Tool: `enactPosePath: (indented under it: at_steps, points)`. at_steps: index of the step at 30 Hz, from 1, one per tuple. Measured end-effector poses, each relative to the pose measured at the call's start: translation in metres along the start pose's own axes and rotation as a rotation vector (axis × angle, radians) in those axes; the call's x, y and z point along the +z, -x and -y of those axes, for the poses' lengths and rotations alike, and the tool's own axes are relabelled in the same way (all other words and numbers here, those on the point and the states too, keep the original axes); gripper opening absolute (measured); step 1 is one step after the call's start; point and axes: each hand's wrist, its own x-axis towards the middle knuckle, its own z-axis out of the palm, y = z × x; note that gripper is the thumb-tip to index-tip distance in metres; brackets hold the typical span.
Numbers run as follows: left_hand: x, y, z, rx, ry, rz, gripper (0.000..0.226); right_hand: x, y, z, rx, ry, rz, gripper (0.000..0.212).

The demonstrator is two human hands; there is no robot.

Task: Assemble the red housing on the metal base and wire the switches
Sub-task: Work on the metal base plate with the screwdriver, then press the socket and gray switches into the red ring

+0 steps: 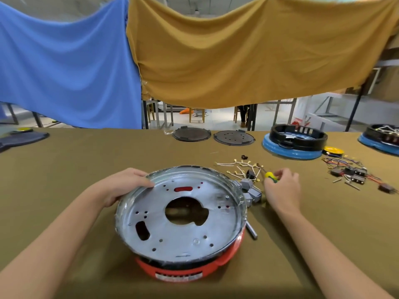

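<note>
While your left hand point(127, 186) steadies the work, the biggest thing before you is the olive-green table point(64, 190), which fills the lower half of the frame. At lower centre sits the metal base point(181, 214), a round silver dish lying flat on top of the red housing point(183, 272), whose red edge shows only along the bottom and lower right. Being round, the base has no long axis; its open, rimmed face points up toward you, the large central cutout is in the middle and a red-filled slot sits toward the top. Your left hand grips the rim at the upper left, thumb lying over the edge. To the right of the base, your right hand point(282, 188) is curled round a yellow-handled screwdriver point(271, 176), grasping it; its handle points toward upper left, and the shaft is hidden by your hand. Grey switches point(248, 188) lie touching the right of the rim, with loose cream wires point(237, 167) just above them. To do this step well, I judge you should keep the left hand pressing the base so its holes stay lined up with the housing, bring the screwdriver upright over a screw hole, and lift it clear of the switches and wires.
</note>
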Motion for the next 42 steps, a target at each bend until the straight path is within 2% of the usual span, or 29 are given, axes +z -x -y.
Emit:
enactPosePath:
  at_steps: [4, 7, 11, 13, 14, 16, 18, 19, 21, 24, 29, 31, 33, 35, 37, 40, 42]
  points:
    - [-0.003, 0.016, 0.003, 0.062, 0.076, -0.097, 0.015, -0.005, 0.003, 0.001, 0.024, 0.088, 0.008, 0.026]
    - [-0.006, 0.029, 0.007, 0.135, 0.159, -0.201, 0.015, -0.008, 0.007, 0.006, -0.003, 0.128, -0.052, 0.026]
    - [-0.01, 0.038, 0.013, 0.237, 0.325, -0.414, 0.018, -0.013, 0.017, 0.015, -0.175, 0.052, -0.122, 0.023]
    - [-0.012, 0.038, 0.016, 0.284, 0.441, -0.535, 0.021, -0.017, 0.028, 0.025, -0.22, -0.111, -0.077, 0.021]
    - [-0.011, 0.037, 0.018, 0.303, 0.475, -0.603, 0.024, -0.02, 0.036, 0.034, -0.22, -0.236, -0.006, 0.022]
    - [-0.006, 0.033, 0.02, 0.345, 0.497, -0.732, 0.027, -0.03, 0.057, 0.06, -0.19, -0.489, 0.276, 0.038]
    - [0.003, 0.028, 0.019, 0.388, 0.49, -0.837, 0.026, -0.038, 0.073, 0.084, -0.148, -0.612, 0.621, 0.055]
    - [0.008, 0.026, 0.017, 0.41, 0.493, -0.88, 0.023, -0.038, 0.078, 0.095, -0.155, -0.618, 0.736, 0.059]
    - [0.016, 0.02, 0.013, 0.457, 0.506, -0.93, 0.018, -0.036, 0.082, 0.11, -0.183, -0.592, 0.776, 0.051]
    - [0.024, 0.012, 0.013, 0.573, 0.554, -0.844, 0.01, -0.027, 0.073, 0.117, -0.16, -0.558, 0.604, 0.038]
    - [0.017, -0.002, 0.016, 0.644, 0.708, -0.52, 0.034, -0.009, 0.062, 0.111, -0.255, -0.51, 0.406, 0.046]
    - [0.011, -0.009, 0.016, 0.628, 0.854, -0.377, 0.046, -0.005, 0.058, 0.109, -0.274, -0.555, 0.403, 0.053]
    - [0.005, -0.016, 0.019, 0.585, 0.962, -0.267, 0.054, -0.003, 0.052, 0.106, -0.198, -0.756, 0.501, 0.06]
    - [0.001, -0.024, 0.028, 0.562, 1.046, -0.178, 0.05, 0.002, 0.048, 0.103, -0.061, -1.083, 0.577, 0.046]
    - [0.003, -0.029, 0.035, 0.508, 1.103, -0.141, 0.048, 0.012, 0.046, 0.098, 0.007, -1.208, 0.551, 0.024]
    - [0.013, -0.034, 0.034, 0.509, 1.012, -0.207, 0.055, 0.027, 0.045, 0.092, -0.048, -1.111, 0.528, 0.043]
    - [0.018, -0.037, 0.032, 0.547, 0.931, -0.241, 0.056, 0.034, 0.042, 0.09, -0.093, -1.163, 0.525, 0.029]
